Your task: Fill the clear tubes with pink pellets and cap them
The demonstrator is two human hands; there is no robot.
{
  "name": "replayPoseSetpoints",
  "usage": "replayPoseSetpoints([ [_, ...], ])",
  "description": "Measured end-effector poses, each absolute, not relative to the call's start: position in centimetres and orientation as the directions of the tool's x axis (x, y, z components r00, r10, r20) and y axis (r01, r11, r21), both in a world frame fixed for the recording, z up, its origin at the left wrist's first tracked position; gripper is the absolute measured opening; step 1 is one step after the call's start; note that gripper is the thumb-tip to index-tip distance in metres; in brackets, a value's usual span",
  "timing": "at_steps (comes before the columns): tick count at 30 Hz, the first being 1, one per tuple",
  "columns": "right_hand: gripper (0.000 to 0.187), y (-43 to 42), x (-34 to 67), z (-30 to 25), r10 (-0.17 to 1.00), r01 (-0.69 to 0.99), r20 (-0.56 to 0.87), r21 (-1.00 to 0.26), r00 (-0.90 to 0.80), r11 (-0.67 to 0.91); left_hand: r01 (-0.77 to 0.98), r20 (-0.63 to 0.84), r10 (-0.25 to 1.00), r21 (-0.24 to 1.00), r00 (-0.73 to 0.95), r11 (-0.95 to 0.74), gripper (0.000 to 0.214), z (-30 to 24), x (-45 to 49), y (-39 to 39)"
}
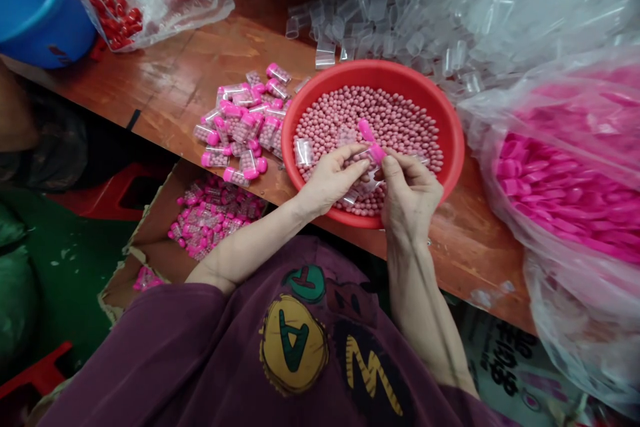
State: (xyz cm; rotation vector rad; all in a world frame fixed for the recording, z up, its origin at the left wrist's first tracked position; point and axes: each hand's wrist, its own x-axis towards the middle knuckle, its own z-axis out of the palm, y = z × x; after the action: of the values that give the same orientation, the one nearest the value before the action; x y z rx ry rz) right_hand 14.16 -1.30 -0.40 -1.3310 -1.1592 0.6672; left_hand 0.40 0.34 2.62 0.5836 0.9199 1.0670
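A red plastic basin (440,113) full of small pink balls (395,117) sits on the wooden table. Over its near side both my hands meet on one clear vial (369,161). My left hand (333,177) pinches the vial's body. My right hand (407,190) is closed around its pink cap (377,152). Another pink cap (365,128) and an empty clear vial (303,152) lie on the balls in the basin.
Filled pink-capped vials (243,127) are heaped left of the basin; more lie in a cardboard box (165,213) below the table. A bag of pink caps (565,180) stands right, clear empty vials (400,20) behind, a blue bucket (35,7) and a bag of red pieces (117,13) far left.
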Motion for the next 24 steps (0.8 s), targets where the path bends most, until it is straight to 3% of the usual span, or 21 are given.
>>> replayPoseSetpoints([
  [6,0.022,-1.4,14.0,0.9,0.853,0.411,0.435,-0.861,0.288,0.301,-0.499,-0.332,0.922,0.775,0.201,0.388,0.013,2.4,0.4,0.4],
  [12,0.023,-1.5,12.7,0.4,0.868,0.28,0.307,-0.938,0.39,0.206,-0.494,-0.395,0.904,0.76,0.164,0.422,0.016,3.1,0.4,0.3],
  [14,0.022,-1.4,12.5,0.3,0.858,0.287,0.324,-0.933,0.398,0.22,-0.487,-0.414,0.898,0.76,0.149,0.431,0.017,3.2,0.4,0.3],
  [20,0.022,-1.9,12.5,0.7,0.828,0.567,0.515,-0.758,0.221,0.321,-0.48,-0.409,0.908,0.782,0.085,0.397,0.018,2.9,0.5,0.3],
  [24,0.033,-2.7,12.9,0.8,0.841,0.623,0.521,-0.71,0.149,0.329,-0.51,-0.421,0.899,0.75,0.122,0.421,0.019,2.8,0.3,0.5],
])
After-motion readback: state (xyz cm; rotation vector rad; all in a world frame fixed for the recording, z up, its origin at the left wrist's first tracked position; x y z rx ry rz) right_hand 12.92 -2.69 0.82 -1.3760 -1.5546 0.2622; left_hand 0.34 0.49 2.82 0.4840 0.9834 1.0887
